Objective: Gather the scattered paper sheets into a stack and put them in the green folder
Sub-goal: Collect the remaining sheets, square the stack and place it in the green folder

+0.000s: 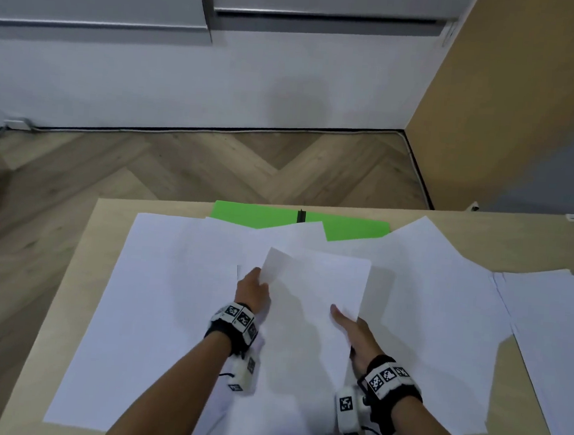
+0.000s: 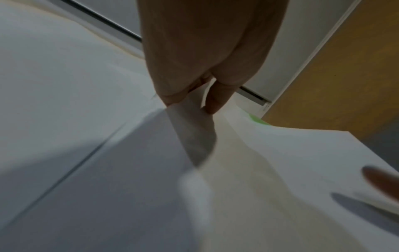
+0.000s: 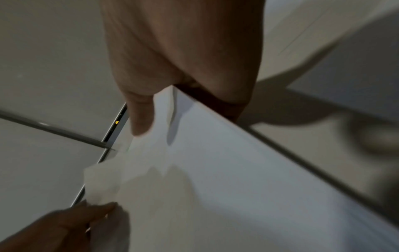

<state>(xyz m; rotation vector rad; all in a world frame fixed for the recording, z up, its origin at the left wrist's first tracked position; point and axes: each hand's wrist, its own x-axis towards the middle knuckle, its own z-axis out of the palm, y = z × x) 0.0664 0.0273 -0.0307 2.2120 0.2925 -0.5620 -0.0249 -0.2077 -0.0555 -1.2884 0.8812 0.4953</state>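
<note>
Paper point(image 1: 314, 288) covers most of the table point(image 1: 551, 245). I count one raised sheet at frame centre in the head view, my left hand point(image 1: 250, 290) pinching its left corner, my right hand point(image 1: 355, 332) clamping its right edge, thumb on top. The left wrist view confirms the pinch, fingertips point(image 2: 172, 100) on a curled corner; the right wrist view shows the thumb point(image 3: 140, 119) pressing the sheet. One green folder point(image 1: 254, 216) lies at the table's far edge, partly covered. The loose sheets overlap, so I cannot count them.

Sheets point(image 1: 176, 298) across table point(image 1: 522, 390); folder point(image 1: 254, 216) behind (part-covered).
</note>
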